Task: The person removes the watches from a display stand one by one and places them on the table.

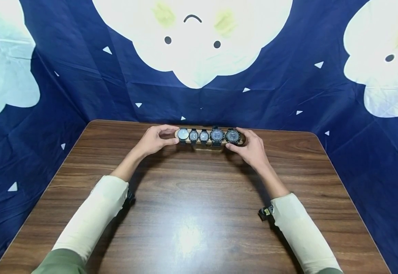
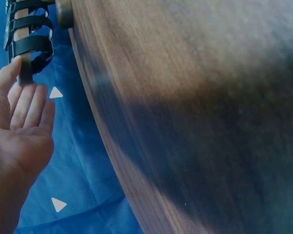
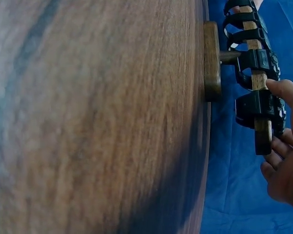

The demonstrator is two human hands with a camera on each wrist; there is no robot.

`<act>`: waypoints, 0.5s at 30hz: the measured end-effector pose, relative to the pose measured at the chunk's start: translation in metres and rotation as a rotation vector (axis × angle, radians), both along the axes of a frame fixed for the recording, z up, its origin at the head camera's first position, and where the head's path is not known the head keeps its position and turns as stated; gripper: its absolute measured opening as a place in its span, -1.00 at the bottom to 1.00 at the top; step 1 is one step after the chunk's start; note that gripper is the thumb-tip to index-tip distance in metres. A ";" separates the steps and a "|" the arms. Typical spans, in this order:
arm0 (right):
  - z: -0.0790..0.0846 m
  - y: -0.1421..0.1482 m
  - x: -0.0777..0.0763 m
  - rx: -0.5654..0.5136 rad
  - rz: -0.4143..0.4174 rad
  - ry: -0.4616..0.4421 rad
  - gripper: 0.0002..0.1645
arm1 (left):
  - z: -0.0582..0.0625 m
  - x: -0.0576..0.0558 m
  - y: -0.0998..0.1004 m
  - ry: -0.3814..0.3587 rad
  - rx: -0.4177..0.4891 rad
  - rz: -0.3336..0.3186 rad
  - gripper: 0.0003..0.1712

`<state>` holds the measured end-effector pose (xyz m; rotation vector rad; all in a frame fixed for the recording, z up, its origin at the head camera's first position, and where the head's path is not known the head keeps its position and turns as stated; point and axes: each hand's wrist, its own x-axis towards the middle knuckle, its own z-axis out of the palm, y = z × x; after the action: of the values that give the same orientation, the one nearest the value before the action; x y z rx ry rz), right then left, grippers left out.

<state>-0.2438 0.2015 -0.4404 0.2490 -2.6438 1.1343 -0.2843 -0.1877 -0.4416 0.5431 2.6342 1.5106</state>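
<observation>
**Left hand [image 1: 154, 141] and right hand [image 1: 253, 150] clamped on opposite ends of a wooden watch stand [image 3: 263, 139]**

The left hand pinches the left tip of the stand's bar, thumb on the near side and fingers beyond; the right hand grips toward the right end the same way, its thumb beside the last watch. Between them the stand lies crosswise at the far edge of the table [image 1: 192, 190], bearing five watches [image 1: 204, 136] in a row, two larger ones toward the right hand.

The head view gives the dials, facing up, but the watches cover most of the bar. The left wrist view shows straps looped around the bar and its bare end at the fingertips. Only the right wrist view clearly shows the short post joining the bar to its base [image 3: 212, 63], which sits by the table's edge. Farther out hangs a blue cloth [image 1: 219, 99] with white clouds, seen fully only from the head.
</observation>
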 end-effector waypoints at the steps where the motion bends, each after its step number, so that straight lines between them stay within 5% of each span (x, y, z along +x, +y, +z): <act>1: 0.000 0.000 0.000 -0.009 0.000 -0.002 -0.06 | 0.000 0.000 0.000 0.001 -0.002 0.002 -0.42; 15: -0.003 0.002 0.000 -0.105 -0.059 0.005 -0.14 | 0.001 0.000 0.000 -0.002 -0.006 0.021 -0.41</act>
<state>-0.2441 0.2033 -0.4434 0.1525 -2.5597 1.2469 -0.2841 -0.1873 -0.4410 0.5153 2.6501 1.5079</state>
